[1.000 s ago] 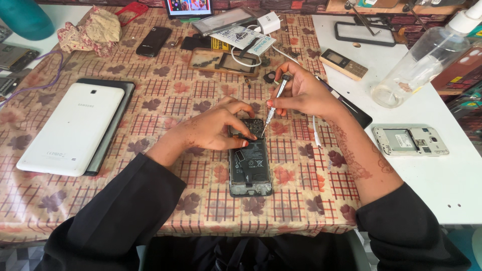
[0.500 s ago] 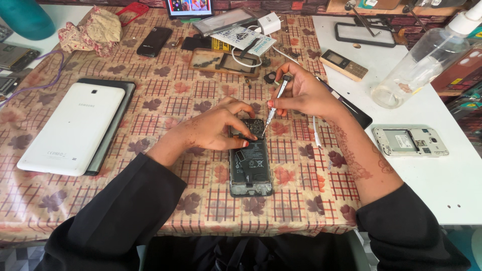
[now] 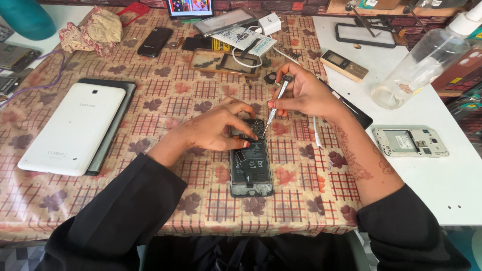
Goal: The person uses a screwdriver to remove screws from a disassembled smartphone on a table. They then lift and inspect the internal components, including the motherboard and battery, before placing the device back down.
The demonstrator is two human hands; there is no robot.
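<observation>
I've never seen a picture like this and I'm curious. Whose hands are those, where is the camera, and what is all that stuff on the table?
The camera sits on a person's head and looks down, so you see their own two hands. The left hand presses on an opened phone, keeping it steady. The right hand holds a thin screwdriver, its tip touching the phone's top part. They work on a table with a leaf-patterned cloth. A white tablet lies at the left, a phone frame and a clear bottle at the right. More phones and small parts lie at the far edge.
</observation>
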